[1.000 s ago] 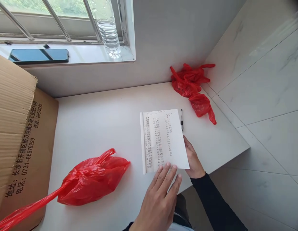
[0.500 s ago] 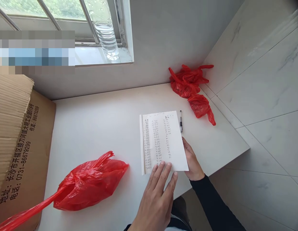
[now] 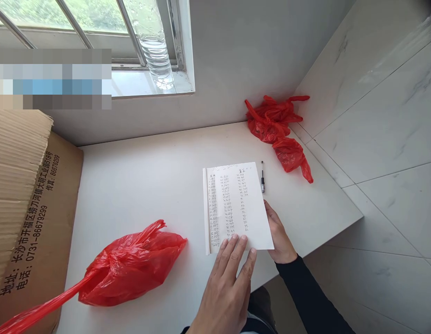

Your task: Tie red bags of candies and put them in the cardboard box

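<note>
Booklet [image 3: 238,208] lies open on the white table [image 3: 146,181] nr its front edge, just R of frame centre, w/ columns of handwritten figs, mostly too small to read. L hand [image 3: 225,290], at its 6 o'clock, is spread & relaxed, gripping nothing, fingertips over the lowest lines; can't tell if they press or hover. R hand [image 3: 280,236], at 4 o'clock, meets the R edge, partly hidden under it; can't tell how firmly it holds, if at all.

To steady the page well, I'd press lightly w/ flat L fingertips, pref. on the bottom margin, b/c they mask the last rows now. R hand should prob. support the edge w/out bending the corner.

Round the booklet: pen [image 3: 263,178] just beside it, btwn 1 & 2 o'clock, easily knocked. Larger knotted red bag [image 3: 269,121] at 1, smaller one [image 3: 290,154] at 2, both out of the way. Big red bag [image 3: 132,266] at 8, its long twisted tail running past the cardboard box [image 3: 31,222] at 9; the bag would limit a slide that way. Water bottle [image 3: 158,60] on the sill, 11 o'clock. Pixelated patch at 10: can't tell.
</note>
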Demonstrator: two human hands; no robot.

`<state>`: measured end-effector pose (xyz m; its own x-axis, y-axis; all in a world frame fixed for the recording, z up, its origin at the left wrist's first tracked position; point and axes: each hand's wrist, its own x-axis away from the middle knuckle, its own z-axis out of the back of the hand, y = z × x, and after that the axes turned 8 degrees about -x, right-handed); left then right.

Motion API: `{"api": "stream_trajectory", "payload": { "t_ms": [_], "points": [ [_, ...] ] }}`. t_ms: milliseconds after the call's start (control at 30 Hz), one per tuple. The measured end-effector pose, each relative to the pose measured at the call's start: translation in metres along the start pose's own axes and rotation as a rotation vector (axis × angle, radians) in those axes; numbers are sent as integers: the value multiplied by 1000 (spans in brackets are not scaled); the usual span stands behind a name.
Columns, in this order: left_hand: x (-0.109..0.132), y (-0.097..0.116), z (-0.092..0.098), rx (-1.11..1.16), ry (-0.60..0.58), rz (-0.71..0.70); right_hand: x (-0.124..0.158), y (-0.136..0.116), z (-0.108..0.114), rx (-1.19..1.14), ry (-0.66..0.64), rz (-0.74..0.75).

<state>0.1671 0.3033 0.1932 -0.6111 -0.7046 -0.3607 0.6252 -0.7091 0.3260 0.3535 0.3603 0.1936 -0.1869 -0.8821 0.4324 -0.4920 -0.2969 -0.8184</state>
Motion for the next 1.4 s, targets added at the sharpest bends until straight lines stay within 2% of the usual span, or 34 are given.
{"api": "stream_trajectory", "payload": {
  "t_ms": [600,967,1400],
  "points": [
    [4,2,-2,-12,-22,-18,0,2,2,14,29,-1],
    [2,0,-3,10,8,-42,-1,3,3,2,-12,7],
    [1,4,-3,7,-23,-88,-2,3,2,5,-70,14]
  ]
}}
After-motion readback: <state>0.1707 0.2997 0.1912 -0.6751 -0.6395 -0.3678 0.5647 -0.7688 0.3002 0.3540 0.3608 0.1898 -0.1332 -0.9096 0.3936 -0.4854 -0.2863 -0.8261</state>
